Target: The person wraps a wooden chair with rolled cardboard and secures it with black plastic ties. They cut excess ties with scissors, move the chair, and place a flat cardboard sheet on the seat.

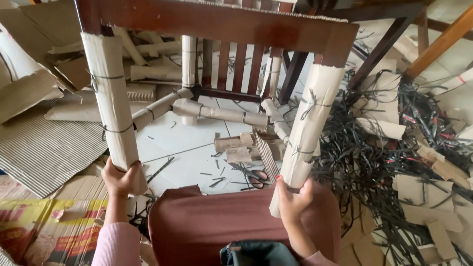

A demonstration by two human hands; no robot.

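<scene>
A dark wooden chair (221, 24) lies tipped toward me, its legs wrapped in corrugated cardboard tied with dark straps. My left hand (119, 178) grips the end of the left wrapped leg (111, 98). My right hand (293, 197) grips the end of the right wrapped leg (310, 123). The lower rungs (217, 113) between the legs are wrapped in cardboard too. My lap in a maroon skirt (221, 221) sits between both hands.
Scissors with red handles (253, 177) lie on the white tiled floor under the chair, among cardboard scraps (236, 148). A tangle of black strapping (374, 152) covers the right. Corrugated sheets (44, 148) and a printed box (44, 226) lie left. Another wooden frame (438, 44) stands far right.
</scene>
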